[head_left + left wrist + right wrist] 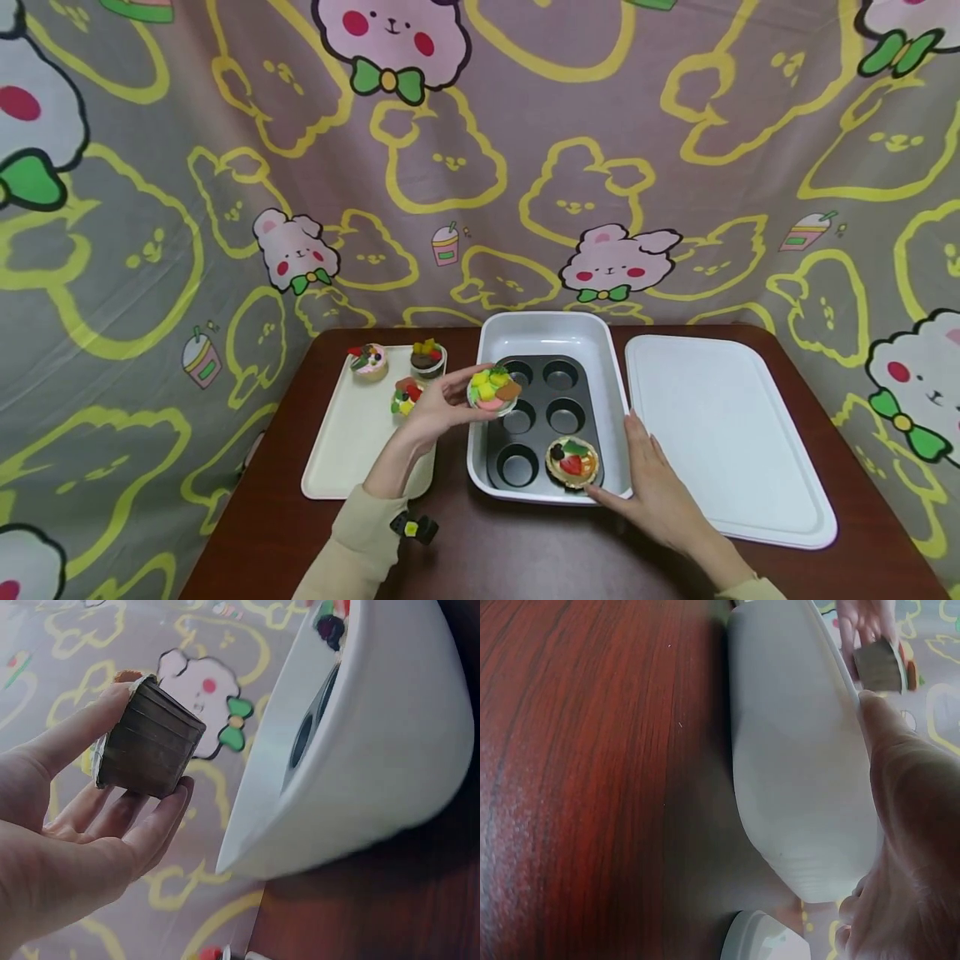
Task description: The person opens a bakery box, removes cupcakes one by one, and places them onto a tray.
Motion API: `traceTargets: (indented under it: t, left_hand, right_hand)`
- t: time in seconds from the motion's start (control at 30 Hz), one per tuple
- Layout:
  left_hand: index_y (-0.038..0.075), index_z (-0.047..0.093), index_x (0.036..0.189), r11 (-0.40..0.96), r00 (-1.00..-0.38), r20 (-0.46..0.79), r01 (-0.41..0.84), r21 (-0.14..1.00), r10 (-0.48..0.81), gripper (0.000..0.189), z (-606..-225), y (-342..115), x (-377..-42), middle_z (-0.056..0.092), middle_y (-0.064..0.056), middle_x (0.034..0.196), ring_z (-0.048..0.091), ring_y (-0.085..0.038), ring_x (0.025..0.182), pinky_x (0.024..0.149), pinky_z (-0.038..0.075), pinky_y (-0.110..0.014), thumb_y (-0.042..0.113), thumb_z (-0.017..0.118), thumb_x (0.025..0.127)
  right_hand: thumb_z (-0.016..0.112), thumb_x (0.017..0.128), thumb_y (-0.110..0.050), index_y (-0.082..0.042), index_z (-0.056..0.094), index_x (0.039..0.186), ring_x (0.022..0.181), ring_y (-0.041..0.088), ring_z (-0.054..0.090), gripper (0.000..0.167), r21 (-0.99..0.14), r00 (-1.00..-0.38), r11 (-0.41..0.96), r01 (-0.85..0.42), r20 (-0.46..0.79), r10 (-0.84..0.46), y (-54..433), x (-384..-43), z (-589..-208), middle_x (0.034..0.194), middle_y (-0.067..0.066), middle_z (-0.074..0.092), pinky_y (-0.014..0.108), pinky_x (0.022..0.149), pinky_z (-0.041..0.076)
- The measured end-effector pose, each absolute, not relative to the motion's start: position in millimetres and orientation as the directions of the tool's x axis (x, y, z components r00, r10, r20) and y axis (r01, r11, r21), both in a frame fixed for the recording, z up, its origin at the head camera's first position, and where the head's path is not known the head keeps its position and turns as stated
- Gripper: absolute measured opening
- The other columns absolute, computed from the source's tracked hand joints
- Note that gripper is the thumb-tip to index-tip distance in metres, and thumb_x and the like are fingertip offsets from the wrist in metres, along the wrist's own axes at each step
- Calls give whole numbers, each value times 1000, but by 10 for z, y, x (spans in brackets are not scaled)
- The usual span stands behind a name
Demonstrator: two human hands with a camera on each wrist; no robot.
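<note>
My left hand [442,406] pinches a toy cupcake [492,392] with yellow, green and pink fruit topping, held over the left side of a deep white pan [547,335]. In the left wrist view, the cupcake's dark ridged cup [150,739] is tilted between thumb and fingers. Inside the pan lies a dark muffin tin [540,392]; its near right cup holds a fruit-topped tart [572,462] with strawberry and dark berries. My right hand [660,492] holds the pan's near right corner, thumb at the front rim and fingers along the right side.
A cream tray [348,454] on the left bears a pink-iced cupcake [369,363], a chocolate cupcake [427,358] and a fruit-topped cupcake [406,398] partly behind my left hand. On the right lies a white flat tray [723,433]. A patterned curtain [510,183] hangs behind the brown table [510,550].
</note>
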State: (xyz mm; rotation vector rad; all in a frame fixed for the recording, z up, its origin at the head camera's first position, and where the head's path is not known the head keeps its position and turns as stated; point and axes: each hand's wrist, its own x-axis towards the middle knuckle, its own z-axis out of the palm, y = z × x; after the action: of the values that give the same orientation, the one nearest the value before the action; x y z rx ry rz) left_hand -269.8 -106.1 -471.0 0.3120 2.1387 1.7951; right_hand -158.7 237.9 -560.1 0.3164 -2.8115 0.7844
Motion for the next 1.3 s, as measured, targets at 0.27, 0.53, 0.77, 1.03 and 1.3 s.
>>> traceTargets:
  t: [0.27,0.53,0.77,1.03,1.3]
  left_hand:
    - [18,59,160,159,-964,-116,-79,984,240,76,-4752,-1506,-2532,59,-12,163,63,-21,133,104,54,-23,7,89,91]
    - [13,51,165,119,-989,-118,-107,987,92,79,-4738,-1953,-2399,53,-15,169,62,-9,126,98,55,-16,0,83,94]
    - [18,48,168,132,-978,-185,-196,972,-91,81,-4814,-2261,-2408,50,-17,170,58,-10,127,91,55,-11,6,84,97]
    - [14,40,171,70,-931,-209,-240,968,-299,85,-5103,-2547,-2473,42,-17,175,49,-16,141,82,53,-5,7,82,98]
    - [7,39,171,60,-901,-195,-235,970,-387,85,-5371,-2664,-2579,40,-22,175,44,-33,157,77,48,1,5,82,97]
  right_hand:
    - [86,88,-60,11,18,170,162,54,34,128,-488,-964,838,-243,221,-151,2369,-1591,-5579,176,36,28,65,134,29]
    - [86,88,-60,11,19,169,162,54,34,128,-488,-963,838,-245,224,-151,2365,-1601,-5572,175,37,29,67,132,30]
    - [86,87,-61,10,17,170,161,54,35,129,-491,-963,837,-243,225,-148,2368,-1609,-5587,175,37,29,67,132,30]
    - [86,87,-61,10,17,170,161,54,35,129,-495,-963,835,-242,227,-144,2364,-1587,-5596,175,37,29,68,132,30]
    - [88,87,-58,11,19,169,160,54,37,127,-488,-955,833,-259,261,-144,2364,-1580,-5598,173,37,31,61,136,26]
